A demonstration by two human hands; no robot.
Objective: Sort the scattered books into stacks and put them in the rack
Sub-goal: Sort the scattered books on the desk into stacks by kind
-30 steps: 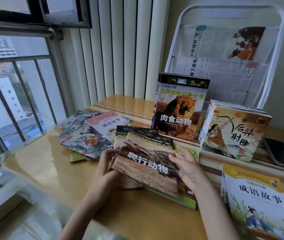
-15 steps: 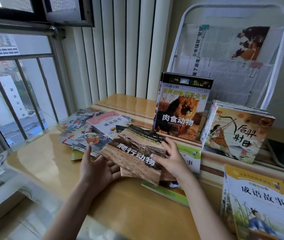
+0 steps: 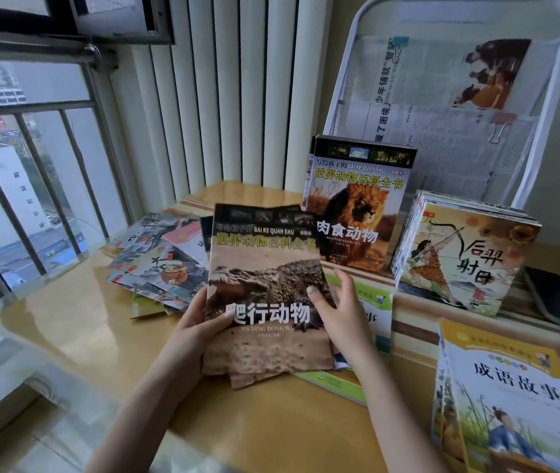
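Nearest the camera, the left hand (image 3: 194, 331) pinches the lower left edge of the reptile book (image 3: 264, 291), thumb on the cover and the other fingers hidden behind it, so how they grip the back cannot be told. The right hand (image 3: 340, 310) is spread open against the book's right edge, a fingertip touching the cover and the palm beside it, steadying more than clasping. The book stands tilted nearly upright between the two hands, above the wooden table (image 3: 101, 322), with at least one similar brown cover peeking out behind and below it. It looks like a thin glossy paperback: light, bendy, likely to slide against its neighbours, so taking it by both side edges near the middle should keep it flat and squared. Under the right hand lies a green-edged book (image 3: 370, 302). Beyond the left hand a loose spread of picture books (image 3: 155, 264) is still scattered. Beyond the right hand the lion book (image 3: 357, 213) stands upright, beside a stack with an archer cover (image 3: 456, 257), in front of the white rack (image 3: 544, 114).
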